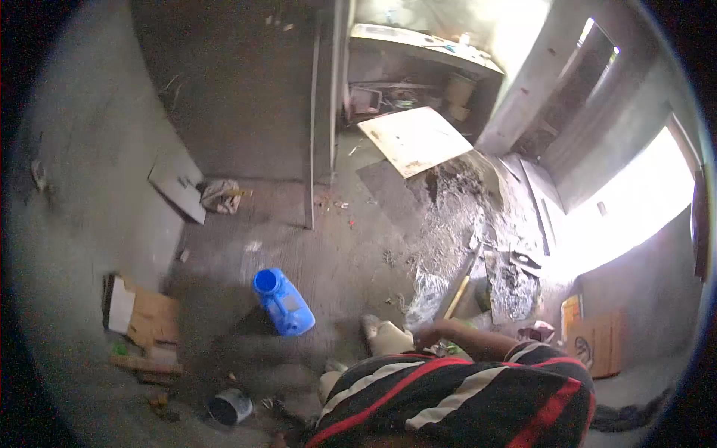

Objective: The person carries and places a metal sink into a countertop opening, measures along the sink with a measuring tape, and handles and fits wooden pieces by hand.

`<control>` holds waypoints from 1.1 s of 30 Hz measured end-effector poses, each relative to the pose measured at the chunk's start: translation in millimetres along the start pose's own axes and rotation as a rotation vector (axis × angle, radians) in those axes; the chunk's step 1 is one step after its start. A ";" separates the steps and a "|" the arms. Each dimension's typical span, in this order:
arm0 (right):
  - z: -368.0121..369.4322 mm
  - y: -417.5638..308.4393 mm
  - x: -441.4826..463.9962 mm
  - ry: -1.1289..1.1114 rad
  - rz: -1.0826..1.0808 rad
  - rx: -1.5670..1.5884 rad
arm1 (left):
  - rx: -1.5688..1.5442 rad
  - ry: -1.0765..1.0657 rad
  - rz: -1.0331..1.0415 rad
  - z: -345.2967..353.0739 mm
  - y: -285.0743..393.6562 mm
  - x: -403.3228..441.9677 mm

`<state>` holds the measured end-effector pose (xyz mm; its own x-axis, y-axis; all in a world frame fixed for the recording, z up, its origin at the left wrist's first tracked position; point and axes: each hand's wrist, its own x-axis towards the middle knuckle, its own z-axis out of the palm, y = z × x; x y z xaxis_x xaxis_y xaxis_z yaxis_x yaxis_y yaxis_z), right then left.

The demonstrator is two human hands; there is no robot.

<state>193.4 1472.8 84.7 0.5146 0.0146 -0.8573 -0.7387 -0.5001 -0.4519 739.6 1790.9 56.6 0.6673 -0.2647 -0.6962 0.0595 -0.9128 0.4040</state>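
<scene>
My right arm reaches across in front of my striped shirt (463, 392). My right hand (427, 336) is beside a pale cream shape (392, 340), which looks like my trouser leg. Its fingers are dark and blurred, so whether they hold anything does not show. My left hand cannot be made out in the frame. To the left of my legs, a blue plastic jug (287, 305) with a wide round mouth and a moulded handle leans or lies on the floor. Nearer to me is a small dark tub (230, 408) with a pale side.
Crumpled clear plastic (426, 299) and a long wooden handle (457, 297) lie ahead of my right hand. Beyond are a white board (416, 142) and rubble (459, 198). Torn cardboard (155, 317) is on the left, a cardboard box (597, 343) on the right.
</scene>
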 end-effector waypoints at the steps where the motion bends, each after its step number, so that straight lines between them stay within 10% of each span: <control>1: 16.4 20.3 9.7 -0.019 -0.018 -0.030 | 0.047 0.013 0.006 -7.2 12.3 -1.9; 8: 29.1 31.3 -90.3 0.268 -0.054 0.362 | 0.440 0.016 0.221 20.2 128.8 -4.8; 9: 38.7 50.0 -88.9 0.295 -0.066 0.382 | 0.117 -0.178 0.118 46.6 162.0 -7.9; 13: 64.1 112.4 -99.3 0.295 -0.115 0.498 | 0.436 -0.232 0.852 196.0 294.9 31.7; 18: 74.4 157.6 -111.1 0.329 -0.092 0.528 | 0.445 -0.651 1.006 259.9 491.2 -57.1; 22: 31.8 154.2 -146.1 0.331 0.005 0.631 | 0.501 -0.593 1.222 201.9 694.0 -144.0; 25: 8.2 165.0 -138.7 0.428 0.027 0.704 | 0.340 -0.044 1.858 158.3 825.6 -162.2; 33: -172.0 153.6 -163.9 0.527 0.106 0.704 | -0.137 0.193 1.704 45.4 1176.3 -227.2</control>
<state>70.4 1244.7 198.2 0.4340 -0.4895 -0.7563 -0.8010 0.1747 -0.5727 624.3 763.2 663.0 0.1125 -0.7846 0.6097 -0.7046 0.3696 0.6057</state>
